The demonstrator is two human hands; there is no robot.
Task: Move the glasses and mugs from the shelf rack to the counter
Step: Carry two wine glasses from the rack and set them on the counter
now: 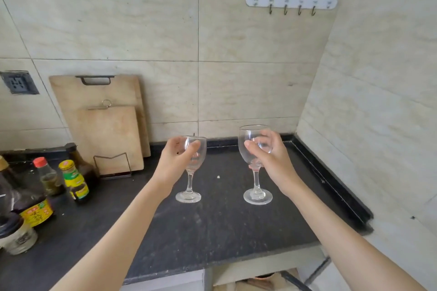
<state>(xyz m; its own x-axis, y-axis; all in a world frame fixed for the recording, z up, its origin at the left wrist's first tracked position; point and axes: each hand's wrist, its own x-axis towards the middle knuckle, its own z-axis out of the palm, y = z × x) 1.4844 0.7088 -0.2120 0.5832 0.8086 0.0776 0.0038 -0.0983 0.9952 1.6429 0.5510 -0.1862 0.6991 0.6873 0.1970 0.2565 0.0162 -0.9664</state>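
Beige marble-look tiles cover the walls of this kitchen corner, and a dark stone counter [224, 231] runs below them with a raised black lip along its back and right edges. Two clear wine glasses stand upright on the counter, well apart from each other, their round feet resting on the dark surface. The left hand [176, 160] is curled round the bowl of the smaller wine glass [190, 179], with the thumb across the near side of the bowl. The right hand [269, 160] grips the bowl of the larger wine glass [256, 186] in the same way, fingers wrapped behind it and thumb in front. Both forearms reach in from the bottom of the view. To the left, two wooden cutting boards [104, 125] lean against the wall in a thin wire stand, the smaller one in front of the larger. A cluster of sauce bottles [73, 182] stands at the left end of the counter. A wall socket [19, 82] sits above them, and a white hook rail [291, 1] is fixed high on the back wall.
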